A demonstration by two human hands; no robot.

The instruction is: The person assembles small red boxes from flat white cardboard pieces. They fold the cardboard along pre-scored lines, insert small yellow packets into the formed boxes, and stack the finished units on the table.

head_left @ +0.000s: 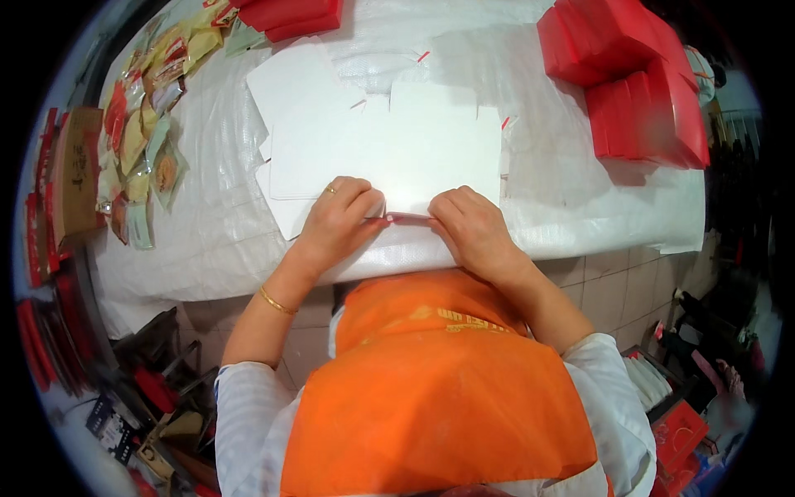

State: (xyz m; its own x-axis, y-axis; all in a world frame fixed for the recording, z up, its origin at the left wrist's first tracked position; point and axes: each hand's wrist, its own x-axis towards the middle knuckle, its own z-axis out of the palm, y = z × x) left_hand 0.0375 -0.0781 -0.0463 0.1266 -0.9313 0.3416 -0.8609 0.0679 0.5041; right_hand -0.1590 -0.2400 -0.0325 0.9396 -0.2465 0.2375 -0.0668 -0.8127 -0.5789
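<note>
A flat white card box blank (pixel 431 153) lies at the near side of the table, with cut flaps along its outline. Its near edge is lifted and shows a thin red line. My left hand (pixel 339 215), with a ring and a bracelet at the wrist, is closed on that edge left of the middle. At the right part of the same edge, the curled fingers of my right hand (pixel 470 222) pinch the card. Both thumbs are toward me. More white card sheets (pixel 290 83) lie under and beyond the blank, overlapping at the left.
Folded red boxes (pixel 646 108) are stacked at the far right, with another red stack (pixel 298 16) at the back. Small clear-wrapped packets (pixel 137 141) are heaped at the left. White woven sheeting (pixel 580 215) covers the table. A brown carton (pixel 79 170) stands beyond its left edge.
</note>
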